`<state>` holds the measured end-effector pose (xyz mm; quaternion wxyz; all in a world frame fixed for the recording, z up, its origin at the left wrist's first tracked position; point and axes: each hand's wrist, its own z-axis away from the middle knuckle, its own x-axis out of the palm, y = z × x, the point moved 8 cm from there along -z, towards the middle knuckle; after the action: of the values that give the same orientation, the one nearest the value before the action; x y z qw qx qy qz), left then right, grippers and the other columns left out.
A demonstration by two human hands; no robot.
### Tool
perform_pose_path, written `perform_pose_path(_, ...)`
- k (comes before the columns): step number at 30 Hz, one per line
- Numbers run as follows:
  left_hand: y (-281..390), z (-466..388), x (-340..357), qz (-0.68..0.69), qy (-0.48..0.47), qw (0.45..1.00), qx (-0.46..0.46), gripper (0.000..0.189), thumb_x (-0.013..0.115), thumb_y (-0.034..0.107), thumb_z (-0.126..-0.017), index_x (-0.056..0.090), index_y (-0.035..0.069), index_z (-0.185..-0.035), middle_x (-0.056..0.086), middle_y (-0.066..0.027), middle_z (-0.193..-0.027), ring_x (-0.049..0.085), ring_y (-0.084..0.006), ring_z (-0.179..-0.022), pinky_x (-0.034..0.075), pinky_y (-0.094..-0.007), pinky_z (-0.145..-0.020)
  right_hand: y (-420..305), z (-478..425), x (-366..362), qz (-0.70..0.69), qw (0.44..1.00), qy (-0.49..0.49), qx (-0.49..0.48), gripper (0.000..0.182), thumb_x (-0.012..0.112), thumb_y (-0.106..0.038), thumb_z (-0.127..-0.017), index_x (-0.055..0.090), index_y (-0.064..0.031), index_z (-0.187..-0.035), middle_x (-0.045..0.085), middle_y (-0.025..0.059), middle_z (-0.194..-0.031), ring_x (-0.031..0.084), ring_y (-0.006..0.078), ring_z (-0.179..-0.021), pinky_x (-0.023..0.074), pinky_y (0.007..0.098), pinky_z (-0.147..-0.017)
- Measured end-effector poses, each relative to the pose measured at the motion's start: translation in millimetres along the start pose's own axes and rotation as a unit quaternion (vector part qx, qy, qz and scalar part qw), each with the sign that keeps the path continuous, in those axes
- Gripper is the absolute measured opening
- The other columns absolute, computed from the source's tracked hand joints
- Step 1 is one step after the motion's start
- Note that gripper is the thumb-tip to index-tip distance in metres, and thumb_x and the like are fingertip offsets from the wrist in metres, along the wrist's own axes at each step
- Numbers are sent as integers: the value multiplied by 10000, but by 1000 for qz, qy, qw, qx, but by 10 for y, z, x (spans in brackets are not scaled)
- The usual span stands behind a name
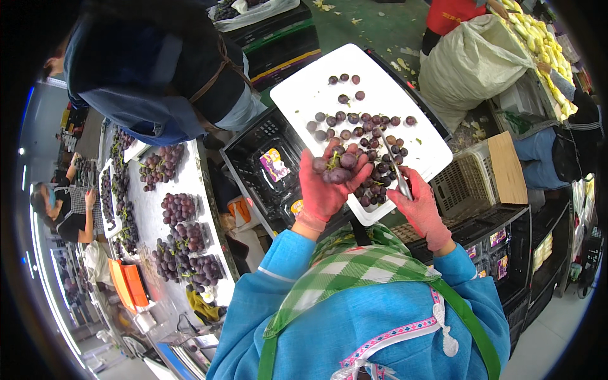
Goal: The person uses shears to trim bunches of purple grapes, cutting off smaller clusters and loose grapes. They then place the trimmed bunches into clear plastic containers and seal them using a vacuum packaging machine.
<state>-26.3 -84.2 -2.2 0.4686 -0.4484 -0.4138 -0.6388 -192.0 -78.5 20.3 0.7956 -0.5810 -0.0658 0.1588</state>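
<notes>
My left hand (327,190), in a red glove, is turned palm up and cups a small bunch of dark purple grapes (338,168) with bits of green stem. My right hand (418,204), gloved the same way, grips a slim, pointed metal tool (400,179), probably scissors; the fingers partly hide its handle. The tool's tip points away from me, to the right of the held bunch. Beneath both hands lies a white plastic tray (304,90). Many loose grapes (354,118) are spread over it, thickest near the tool.
Under the tray's left side a black crate (242,152) holds labelled clear packs (275,165). Grape bunches (178,208) lie on a metal table (152,204) at left. A co-worker (142,71) stands close at upper left. A white woven sack (470,66) and a beige crate (463,180) are at right.
</notes>
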Motion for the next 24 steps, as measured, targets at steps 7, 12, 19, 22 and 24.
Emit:
perform_pose_path(7,249,201,184,107,-116,987,29,627,465,564,-859,419,144,-1321,389,-124,-1391,366,-319,-1279,259,-532,-1071,-48,47,242,43,998,-49,3,596,661,-98,-806,356,29,-1302,514,105,-1184,473,134,-1081,392,272,-927)
perform_pose_path(12,455,329,208,116,-139,983,23,629,419,562,-870,388,164,-1356,329,-121,-1432,329,-348,-1297,199,-521,-1097,21,58,408,20,999,-21,-18,599,649,-77,-815,339,22,-1317,489,95,-1208,466,131,-1086,405,267,-908)
perform_pose_path(19,994,685,-106,58,-57,993,89,637,420,627,-839,476,175,-1285,404,-119,-1370,366,-373,-1249,244,-575,-1055,443,97,201,-193,960,201,31,343,647,-171,-831,493,-63,-1119,527,-14,-829,512,81,-686,452,246,-604)
perform_pose_path(22,1195,819,-185,64,-55,990,108,626,482,596,-825,482,166,-1280,418,-124,-1358,362,-373,-1252,229,-580,-1058,592,232,104,-240,934,248,93,290,656,-244,-826,504,-108,-1033,534,-10,-816,525,98,-688,462,254,-620)
perform_pose_path(24,1326,890,-217,79,-70,988,114,632,531,568,-810,483,145,-1277,420,-130,-1354,357,-375,-1254,215,-578,-1067,638,284,126,-253,928,254,96,286,655,-267,-826,505,-117,-1018,530,-12,-810,527,99,-692,467,260,-626)
